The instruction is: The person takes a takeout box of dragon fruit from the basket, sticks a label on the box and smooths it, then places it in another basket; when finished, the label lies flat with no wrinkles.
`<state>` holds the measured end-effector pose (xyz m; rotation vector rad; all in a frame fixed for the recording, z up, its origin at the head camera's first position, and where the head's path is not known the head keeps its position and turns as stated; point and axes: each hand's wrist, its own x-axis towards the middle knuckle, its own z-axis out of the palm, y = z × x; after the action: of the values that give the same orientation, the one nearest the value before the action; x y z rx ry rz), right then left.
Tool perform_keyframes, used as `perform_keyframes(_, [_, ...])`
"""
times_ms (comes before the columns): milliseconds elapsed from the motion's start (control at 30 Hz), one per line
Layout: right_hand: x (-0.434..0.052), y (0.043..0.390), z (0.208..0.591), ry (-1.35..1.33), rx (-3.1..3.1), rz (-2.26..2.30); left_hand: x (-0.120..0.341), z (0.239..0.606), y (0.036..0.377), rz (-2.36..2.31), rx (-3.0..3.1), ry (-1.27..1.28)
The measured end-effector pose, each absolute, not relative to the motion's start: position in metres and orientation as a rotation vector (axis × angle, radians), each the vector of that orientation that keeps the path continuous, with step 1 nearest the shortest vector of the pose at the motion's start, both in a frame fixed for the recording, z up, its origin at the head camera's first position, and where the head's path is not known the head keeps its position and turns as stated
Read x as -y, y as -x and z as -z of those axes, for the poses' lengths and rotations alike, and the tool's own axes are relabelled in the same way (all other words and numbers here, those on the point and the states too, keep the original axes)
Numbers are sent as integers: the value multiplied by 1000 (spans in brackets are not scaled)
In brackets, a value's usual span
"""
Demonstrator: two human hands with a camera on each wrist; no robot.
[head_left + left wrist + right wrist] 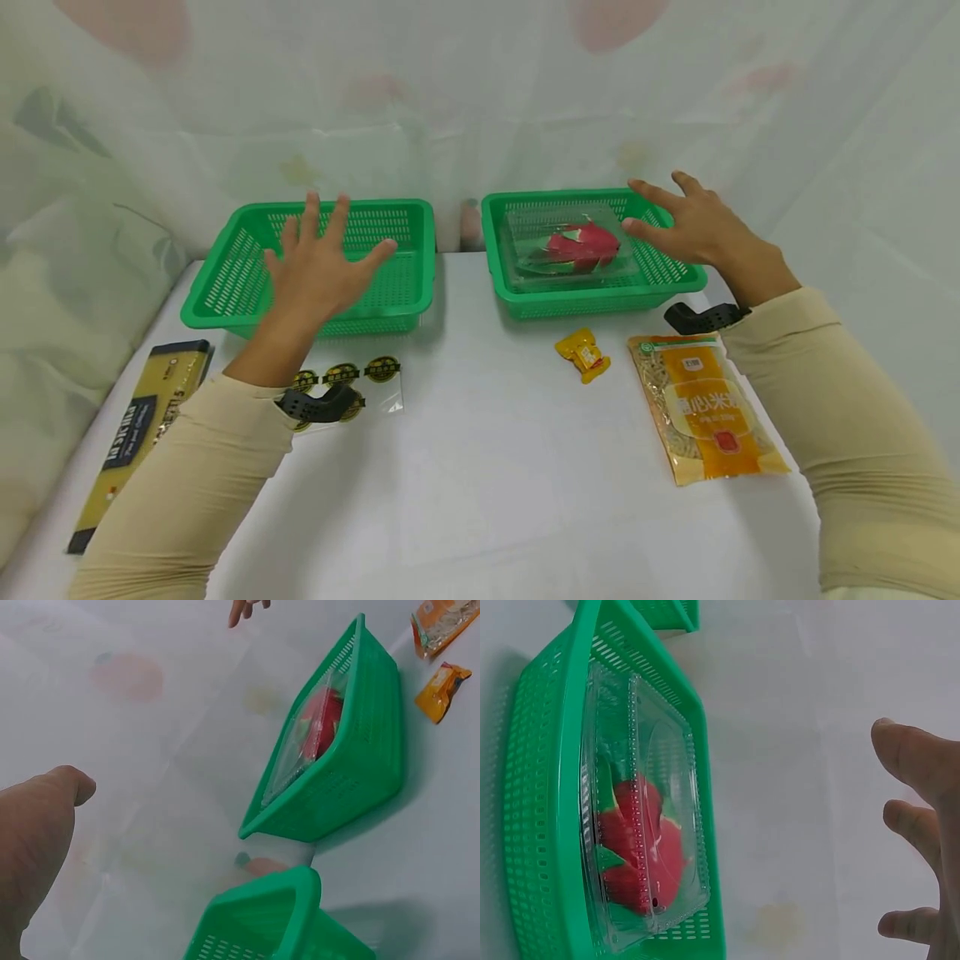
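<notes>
Fingers spread, my left hand [315,271] hovers over the left green basket [422,275], which has nothing visible inside. My right hand [701,223] is held above the right end of the other green basket [600,302], its fingers apart and holding nothing. In that right basket lies a clear plastic clamshell box [671,742] with a red dragon fruit [641,855] inside. The left wrist view shows only the thumb [45,806] of my left hand, with the right basket beyond it. In the right wrist view, my right fingers are beside the basket, apart from the box.
A small yellow packet [585,354] lies before the right basket. Right of it is an orange noodle bag [705,408]. A long spaghetti pack [142,425] lies at the left, partly behind my sleeve. A sheet of round black-and-gold stickers [382,392] lies under my left wrist.
</notes>
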<state>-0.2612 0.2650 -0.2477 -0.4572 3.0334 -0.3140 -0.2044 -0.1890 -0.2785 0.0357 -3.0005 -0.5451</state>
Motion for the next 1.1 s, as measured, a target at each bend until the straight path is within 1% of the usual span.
perform_keyframes(233, [-270, 267, 251, 484, -3030, 377, 179, 282, 206, 568, 2966, -9])
perform_keyframes(700, [-282, 278, 260, 428, -3002, 459, 157, 291, 210, 582, 2955, 63])
perform_keyframes(1100, [-287, 282, 267, 437, -2987, 510, 137, 300, 212, 653, 2919, 112])
